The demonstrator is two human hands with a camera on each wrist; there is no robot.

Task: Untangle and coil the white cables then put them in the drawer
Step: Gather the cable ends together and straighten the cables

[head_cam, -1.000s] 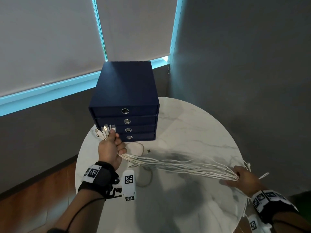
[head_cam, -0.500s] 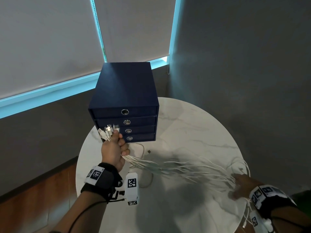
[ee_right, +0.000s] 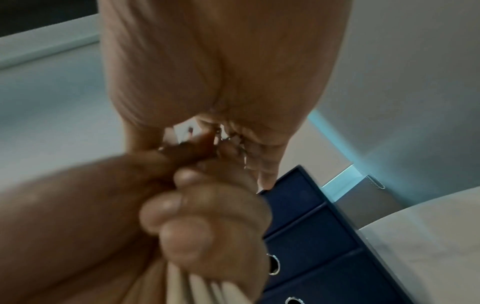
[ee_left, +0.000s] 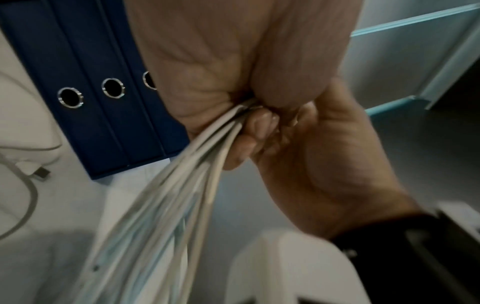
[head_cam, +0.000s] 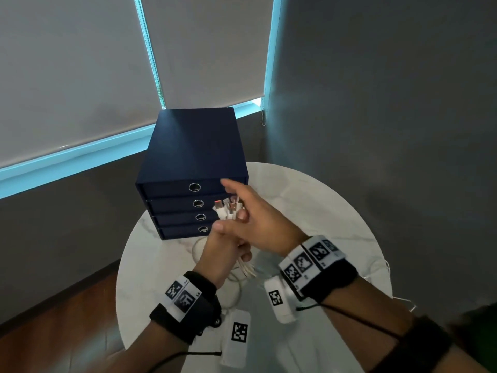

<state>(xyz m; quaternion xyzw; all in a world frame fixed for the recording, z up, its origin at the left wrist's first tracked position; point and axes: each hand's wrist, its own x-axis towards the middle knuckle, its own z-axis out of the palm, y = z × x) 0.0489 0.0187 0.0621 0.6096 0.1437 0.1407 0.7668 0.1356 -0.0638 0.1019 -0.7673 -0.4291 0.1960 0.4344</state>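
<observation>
Since a second ago your right hand left far right desk edge, now over plug ends beside left hand. Left grip fisted round white cables, held above desk centre, before drawer unit. Right grip: index extended, rest blurred, can't tell if it pinches plugs. Drawers all closed. One loose cable on desk

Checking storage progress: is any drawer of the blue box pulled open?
No, all four fronts of the blue drawer box sit flush in the head view.
</observation>
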